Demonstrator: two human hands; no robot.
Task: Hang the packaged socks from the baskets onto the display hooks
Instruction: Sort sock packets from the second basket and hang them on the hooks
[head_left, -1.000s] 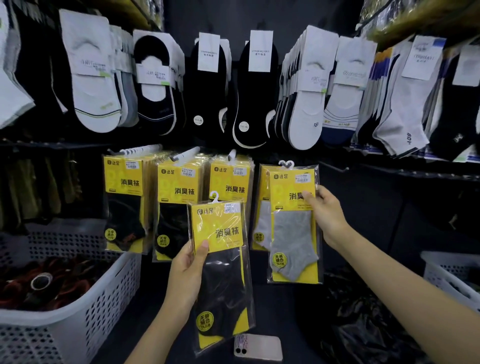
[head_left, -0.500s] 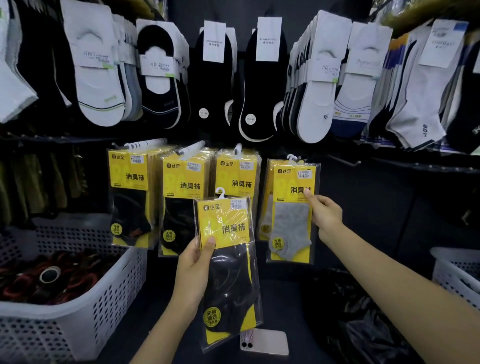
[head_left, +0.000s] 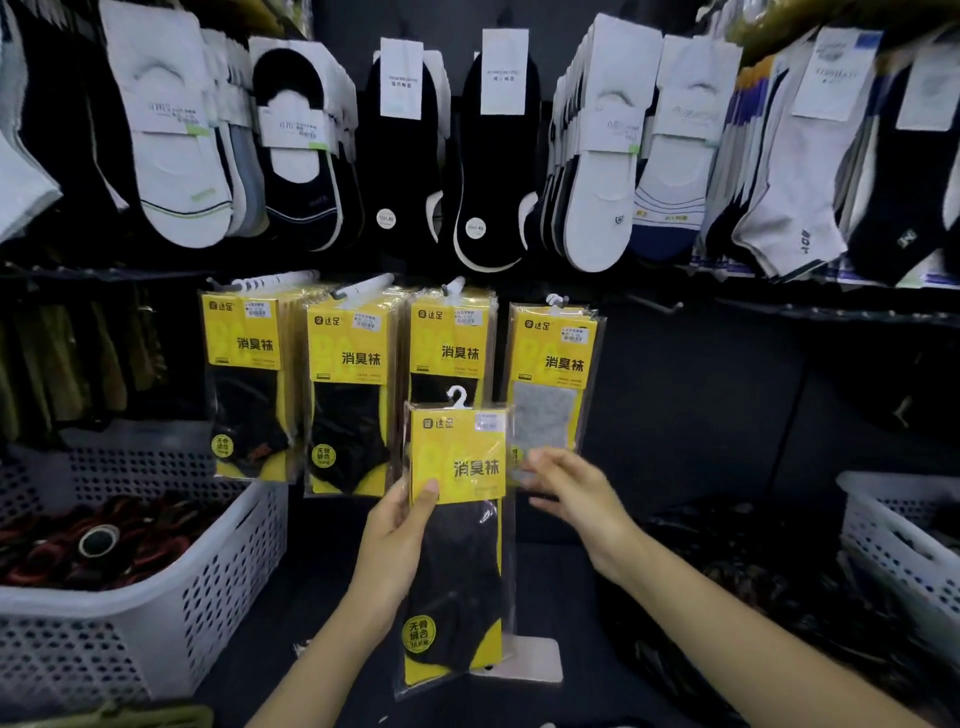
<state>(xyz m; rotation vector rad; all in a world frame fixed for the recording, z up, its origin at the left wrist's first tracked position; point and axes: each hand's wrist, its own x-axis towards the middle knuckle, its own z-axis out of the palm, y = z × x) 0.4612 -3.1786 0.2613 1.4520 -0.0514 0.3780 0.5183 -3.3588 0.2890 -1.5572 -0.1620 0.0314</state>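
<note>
Now | right hand (head_left: 574, 496) has left grey pack (head_left: 545, 410), fingers (head_left: 543, 460) loose | left hand (head_left: 397, 540) grasping black pack (head_left: 460, 551)

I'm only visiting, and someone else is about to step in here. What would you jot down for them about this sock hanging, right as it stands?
Left hand: grips a black sock pack by its left edge, upright below the hooks, not yet hung.
Right hand: blurred beside that pack's right edge; I cannot tell if it touches or grips.
Done: four rows of yellow packs hang on hooks, the rightmost being the grey sock pack.
Left: hang the held pack, probably with the black ones, then fetch more from the left basket or right basket.
</note>
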